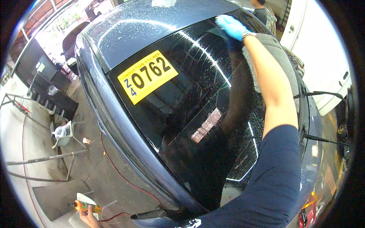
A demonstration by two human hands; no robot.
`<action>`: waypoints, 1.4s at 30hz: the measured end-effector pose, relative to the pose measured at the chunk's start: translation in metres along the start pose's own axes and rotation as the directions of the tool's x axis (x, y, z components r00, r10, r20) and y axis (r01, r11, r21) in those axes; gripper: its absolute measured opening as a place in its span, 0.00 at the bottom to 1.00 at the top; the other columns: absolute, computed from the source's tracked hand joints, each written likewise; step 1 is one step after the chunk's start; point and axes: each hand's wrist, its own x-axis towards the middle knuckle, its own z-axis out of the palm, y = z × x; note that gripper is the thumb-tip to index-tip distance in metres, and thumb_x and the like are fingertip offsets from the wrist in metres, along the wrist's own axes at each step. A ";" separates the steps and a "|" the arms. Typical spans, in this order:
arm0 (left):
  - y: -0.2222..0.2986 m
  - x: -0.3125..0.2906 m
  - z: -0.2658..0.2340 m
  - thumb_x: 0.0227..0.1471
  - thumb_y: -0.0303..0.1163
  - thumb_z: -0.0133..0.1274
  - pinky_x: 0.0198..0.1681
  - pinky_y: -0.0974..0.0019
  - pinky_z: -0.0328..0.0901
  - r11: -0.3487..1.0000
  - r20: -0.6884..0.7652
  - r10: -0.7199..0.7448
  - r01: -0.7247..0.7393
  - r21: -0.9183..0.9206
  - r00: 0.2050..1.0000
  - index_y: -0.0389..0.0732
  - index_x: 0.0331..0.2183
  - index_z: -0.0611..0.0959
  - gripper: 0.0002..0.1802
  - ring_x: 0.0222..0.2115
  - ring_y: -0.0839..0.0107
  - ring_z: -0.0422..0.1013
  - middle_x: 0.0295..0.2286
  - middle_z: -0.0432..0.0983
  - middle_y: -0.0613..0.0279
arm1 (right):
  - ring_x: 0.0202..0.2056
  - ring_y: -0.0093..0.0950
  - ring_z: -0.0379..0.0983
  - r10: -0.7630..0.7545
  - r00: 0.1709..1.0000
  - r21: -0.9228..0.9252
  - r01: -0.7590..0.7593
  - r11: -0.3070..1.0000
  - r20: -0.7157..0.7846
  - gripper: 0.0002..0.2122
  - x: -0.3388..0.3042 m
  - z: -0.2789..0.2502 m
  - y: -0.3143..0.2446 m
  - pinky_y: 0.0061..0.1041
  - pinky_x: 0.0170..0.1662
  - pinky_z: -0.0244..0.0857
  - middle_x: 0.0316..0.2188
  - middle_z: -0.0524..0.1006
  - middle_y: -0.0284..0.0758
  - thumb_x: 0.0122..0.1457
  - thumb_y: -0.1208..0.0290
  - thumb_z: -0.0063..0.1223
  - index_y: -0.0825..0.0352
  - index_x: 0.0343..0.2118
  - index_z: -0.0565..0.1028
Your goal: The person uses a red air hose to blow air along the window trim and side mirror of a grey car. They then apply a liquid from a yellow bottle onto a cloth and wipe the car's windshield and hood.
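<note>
Dark sleeve (266, 174), lower right; gloved right hand (232, 27), upper right, at windshield (182, 91), finger closure unclear. Left hand (89, 218), lower left, clasps orange bottle (81, 205); a loosened grip could drop it.

I can see the dark windshield (178, 91) sloping, streaked and spotted with wet, below the blue-gloved right hand (230, 27), and an orange bottle (81, 206) tipped sideways in the left hand (89, 219).

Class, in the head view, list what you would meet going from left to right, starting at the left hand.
Left hand holding an orange bottle → yellow sticker → blue-gloved right hand → black wiper arms.
</note>
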 end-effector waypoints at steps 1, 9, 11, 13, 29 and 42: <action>0.008 0.002 0.006 0.54 0.25 0.64 0.37 0.70 0.66 1.000 0.017 0.010 -0.011 0.018 1.000 0.33 0.42 0.80 0.14 0.30 0.78 0.71 0.32 0.77 0.66 | 0.51 0.48 0.74 -0.190 0.972 -0.072 0.181 0.981 -0.140 0.21 -0.006 0.004 -0.041 0.45 0.58 0.67 0.47 0.78 0.47 0.69 0.52 0.37 0.62 0.44 0.80; 0.052 0.027 0.060 0.53 0.24 0.66 0.35 0.70 0.67 0.990 0.151 0.078 -0.060 -0.124 0.985 0.35 0.37 0.80 0.11 0.28 0.79 0.71 0.28 0.78 0.69 | 0.38 0.41 0.79 -0.392 0.901 0.004 0.399 0.917 -0.185 0.14 -0.103 -0.023 -0.350 0.42 0.40 0.71 0.33 0.80 0.38 0.56 0.53 0.52 0.57 0.34 0.82; 0.049 0.031 0.068 0.52 0.24 0.66 0.34 0.70 0.66 0.981 0.148 0.106 -0.079 -0.177 0.983 0.35 0.37 0.80 0.11 0.28 0.78 0.71 0.28 0.78 0.68 | 0.32 0.39 0.81 -0.415 0.881 0.018 0.430 0.903 -0.228 0.12 -0.127 -0.023 -0.371 0.41 0.34 0.72 0.27 0.80 0.36 0.52 0.55 0.55 0.55 0.30 0.83; 0.051 0.029 0.066 0.52 0.24 0.66 0.35 0.70 0.66 0.985 0.183 0.119 -0.094 -0.141 0.976 0.35 0.37 0.80 0.11 0.28 0.77 0.71 0.29 0.78 0.67 | 0.31 0.41 0.80 -0.431 0.891 0.070 0.443 0.894 -0.144 0.13 -0.132 -0.027 -0.355 0.42 0.34 0.73 0.27 0.80 0.37 0.51 0.53 0.54 0.57 0.28 0.81; 0.054 -0.006 0.015 0.51 0.24 0.66 0.42 0.62 0.74 1.000 0.077 -0.026 0.026 -0.006 0.997 0.31 0.47 0.82 0.20 0.37 0.69 0.75 0.39 0.80 0.59 | 0.31 0.43 0.79 -0.242 0.955 -0.181 0.210 0.961 -0.174 0.10 -0.138 -0.054 -0.170 0.43 0.33 0.73 0.29 0.80 0.45 0.54 0.61 0.52 0.61 0.25 0.80; 0.099 -0.015 0.012 0.51 0.22 0.66 0.45 0.64 0.72 0.996 0.115 0.026 -0.015 -0.093 0.993 0.31 0.55 0.78 0.29 0.41 0.69 0.74 0.45 0.78 0.58 | 0.37 0.43 0.80 -0.200 0.942 -0.319 0.108 0.942 -0.271 0.15 -0.154 -0.037 -0.053 0.42 0.39 0.74 0.33 0.79 0.46 0.64 0.54 0.46 0.57 0.35 0.82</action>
